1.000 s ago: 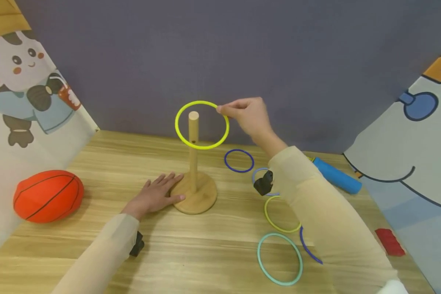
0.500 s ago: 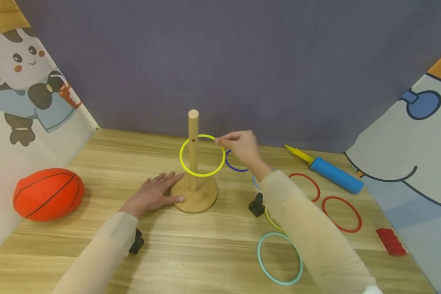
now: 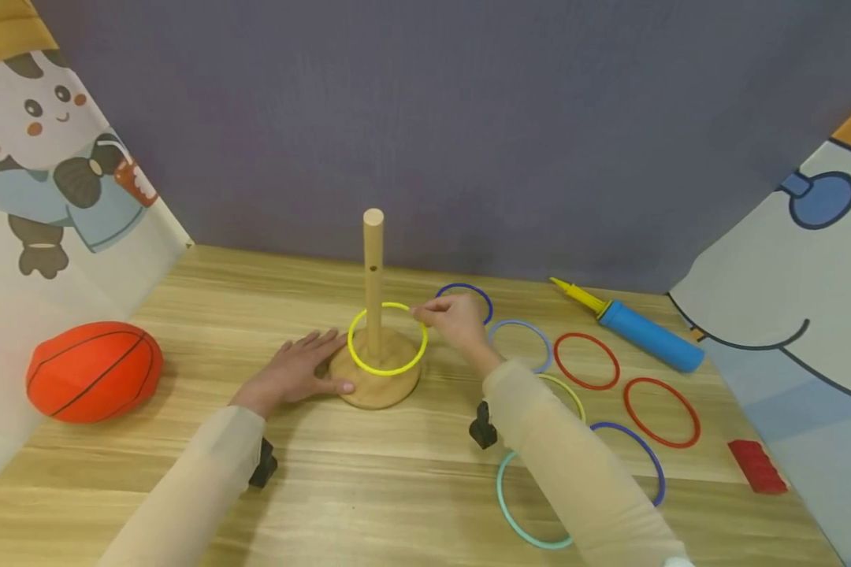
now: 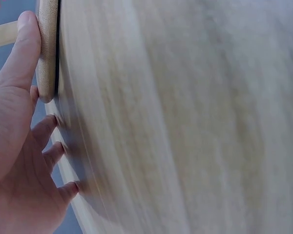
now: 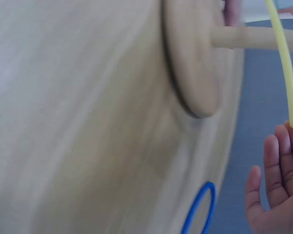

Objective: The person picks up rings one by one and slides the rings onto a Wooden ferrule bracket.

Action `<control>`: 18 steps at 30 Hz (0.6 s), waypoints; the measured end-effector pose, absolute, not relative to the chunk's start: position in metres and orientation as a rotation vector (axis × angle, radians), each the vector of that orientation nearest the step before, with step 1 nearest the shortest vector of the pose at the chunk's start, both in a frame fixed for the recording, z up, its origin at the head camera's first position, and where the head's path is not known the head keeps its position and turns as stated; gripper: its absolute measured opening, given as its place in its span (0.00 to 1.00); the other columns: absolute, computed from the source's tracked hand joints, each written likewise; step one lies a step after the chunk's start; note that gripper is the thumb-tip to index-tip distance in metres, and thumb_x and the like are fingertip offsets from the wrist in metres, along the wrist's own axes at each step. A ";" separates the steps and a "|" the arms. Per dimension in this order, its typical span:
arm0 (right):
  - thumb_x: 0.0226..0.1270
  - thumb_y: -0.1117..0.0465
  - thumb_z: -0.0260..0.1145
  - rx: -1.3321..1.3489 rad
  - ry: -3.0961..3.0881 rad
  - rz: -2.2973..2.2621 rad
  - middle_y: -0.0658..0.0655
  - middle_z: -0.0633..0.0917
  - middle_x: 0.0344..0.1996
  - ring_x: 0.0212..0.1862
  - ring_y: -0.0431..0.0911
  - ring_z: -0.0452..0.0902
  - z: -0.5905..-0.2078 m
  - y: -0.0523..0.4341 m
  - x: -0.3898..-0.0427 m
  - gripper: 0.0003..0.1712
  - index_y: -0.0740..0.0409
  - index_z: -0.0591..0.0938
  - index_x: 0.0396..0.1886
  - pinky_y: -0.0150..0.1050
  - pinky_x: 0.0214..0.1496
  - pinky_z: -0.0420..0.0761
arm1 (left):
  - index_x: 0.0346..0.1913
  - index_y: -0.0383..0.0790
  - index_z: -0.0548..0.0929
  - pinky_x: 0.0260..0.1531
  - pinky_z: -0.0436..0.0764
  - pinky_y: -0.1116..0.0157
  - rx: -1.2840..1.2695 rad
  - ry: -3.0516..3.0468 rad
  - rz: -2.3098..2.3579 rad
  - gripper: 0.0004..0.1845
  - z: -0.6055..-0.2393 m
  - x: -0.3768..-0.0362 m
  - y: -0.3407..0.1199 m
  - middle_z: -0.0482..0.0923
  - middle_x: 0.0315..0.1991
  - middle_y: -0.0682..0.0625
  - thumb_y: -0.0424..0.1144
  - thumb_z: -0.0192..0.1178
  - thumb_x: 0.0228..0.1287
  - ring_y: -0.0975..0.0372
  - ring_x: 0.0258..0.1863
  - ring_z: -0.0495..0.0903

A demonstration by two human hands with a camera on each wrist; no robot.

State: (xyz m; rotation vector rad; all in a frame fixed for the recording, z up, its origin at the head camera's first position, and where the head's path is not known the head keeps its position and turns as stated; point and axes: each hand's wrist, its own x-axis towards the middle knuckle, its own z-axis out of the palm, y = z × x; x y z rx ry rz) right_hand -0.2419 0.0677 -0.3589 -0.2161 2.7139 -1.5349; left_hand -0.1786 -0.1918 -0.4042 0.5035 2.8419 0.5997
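From the head camera, the right hand (image 3: pixel 452 317) pinches a thin yellow plastic ring (image 3: pixel 386 339) at its right edge, fingers closed on it. The ring circles the smooth wooden peg (image 3: pixel 373 277) low down, just above the round wooden base (image 3: pixel 376 379). The left hand (image 3: pixel 294 374) lies flat with fingers straight and spread, fingertips against the base's left rim, palm on the pale wood-grain table (image 3: pixel 184 315). To the right of the right hand's fingers lie loose thin hoops: a dark blue ring (image 3: pixel 484 297) just behind them, a light blue ring (image 3: pixel 539 339) and two red rings (image 3: pixel 587 361) farther out. A blue and yellow cylindrical pump (image 3: pixel 641 335) lies well to their right, and an orange ball (image 3: pixel 92 370) well left of the left hand.

In the left wrist view, the left hand (image 4: pixel 19 161) presses its thumb along the base's (image 4: pixel 48 48) rounded edge; the other fingers rest on the table (image 4: pixel 185 122).

In the right wrist view, the yellow ring (image 5: pixel 283 58) runs from the right hand's fingers (image 5: pixel 281 161), past the peg (image 5: pixel 254 38) and base (image 5: pixel 195 58). How the fingers close on it is cut off here.
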 end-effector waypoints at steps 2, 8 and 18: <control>0.50 0.54 0.71 -0.220 2.737 -1.510 0.50 0.85 0.25 0.29 0.42 0.78 -0.365 0.065 -0.240 0.10 0.57 0.87 0.25 0.33 0.33 0.76 | 0.70 0.48 0.54 0.62 0.41 0.40 0.501 2.845 0.605 0.49 -0.405 -0.179 -0.192 0.47 0.70 0.43 0.68 0.57 0.47 0.45 0.68 0.44; 0.49 0.55 0.71 -0.241 2.797 -1.438 0.50 0.86 0.27 0.30 0.41 0.79 -0.379 0.059 -0.237 0.09 0.57 0.87 0.25 0.33 0.33 0.76 | 0.70 0.50 0.53 0.62 0.41 0.40 0.502 2.849 0.620 0.50 -0.407 -0.180 -0.192 0.48 0.70 0.43 0.69 0.57 0.46 0.45 0.68 0.44; 0.47 0.55 0.72 -0.189 2.781 -1.434 0.50 0.86 0.28 0.36 0.43 0.80 -0.392 0.054 -0.237 0.08 0.54 0.87 0.24 0.35 0.40 0.77 | 0.71 0.51 0.51 0.62 0.42 0.41 0.509 2.849 0.595 0.50 -0.407 -0.181 -0.192 0.48 0.70 0.43 0.68 0.57 0.46 0.44 0.68 0.45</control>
